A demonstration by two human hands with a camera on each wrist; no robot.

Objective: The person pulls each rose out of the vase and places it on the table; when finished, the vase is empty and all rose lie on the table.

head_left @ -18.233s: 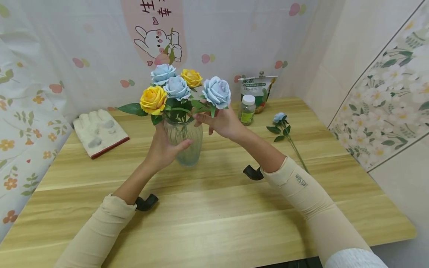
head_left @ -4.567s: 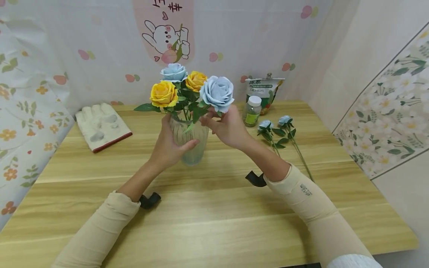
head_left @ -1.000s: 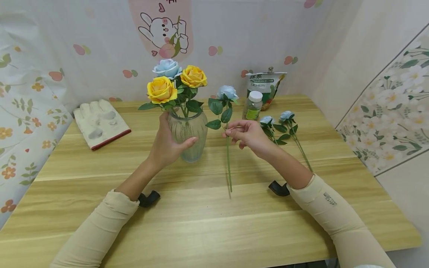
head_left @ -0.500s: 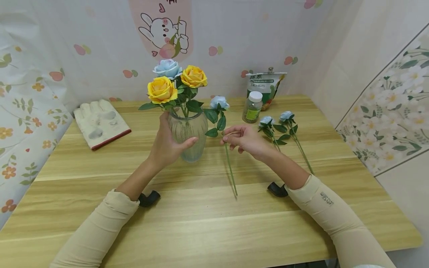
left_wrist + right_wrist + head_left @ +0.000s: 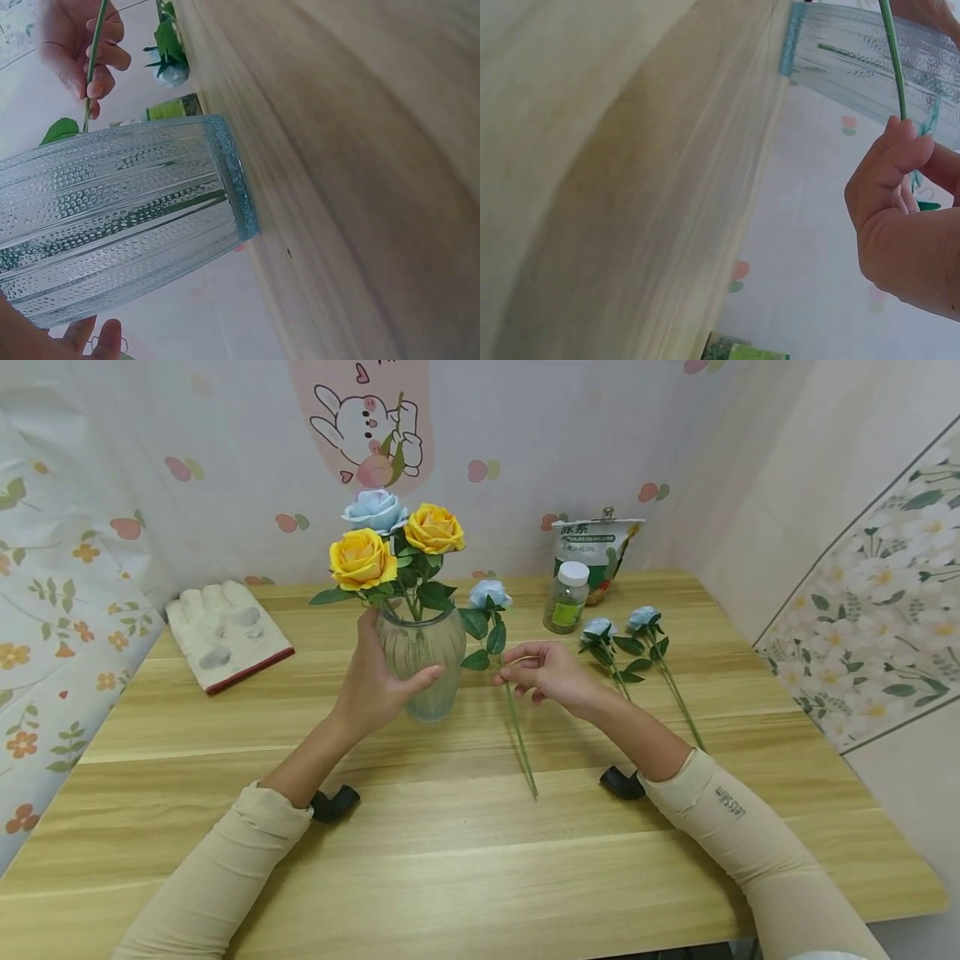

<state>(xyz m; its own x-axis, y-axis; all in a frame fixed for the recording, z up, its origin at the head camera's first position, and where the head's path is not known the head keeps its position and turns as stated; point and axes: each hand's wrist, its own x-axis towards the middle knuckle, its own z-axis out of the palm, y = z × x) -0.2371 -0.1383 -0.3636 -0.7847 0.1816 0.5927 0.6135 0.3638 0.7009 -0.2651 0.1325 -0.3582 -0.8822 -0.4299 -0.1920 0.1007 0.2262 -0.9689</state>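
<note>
A ribbed clear glass vase (image 5: 426,668) stands upright on the table. It bears two yellow roses (image 5: 363,560) and a light blue rose (image 5: 375,512). My left hand (image 5: 375,672) holds the vase from the left, thumb in front, other fingers partly hidden behind it. Just right of the vase, my right hand (image 5: 551,677) pinches the green stem (image 5: 519,731) of another blue rose (image 5: 490,595) between thumb and fingertips. This rose is outside the vase, bloom up, with its stem end tilted towards me. The right wrist view shows the pinched stem (image 5: 895,60) close up.
Two blue roses (image 5: 643,618) lie on the wooden table (image 5: 465,877) at the right. Behind them stand a white-capped bottle (image 5: 566,597) and a clipped pouch (image 5: 600,556). A white glove (image 5: 227,635) with a red cuff lies at the back left.
Blue roses have left the vase since the oldest frame; one more now lies on the table. Over the last second my right hand lowered its rose slightly leftward and tilted the stem. The left hand stayed.
</note>
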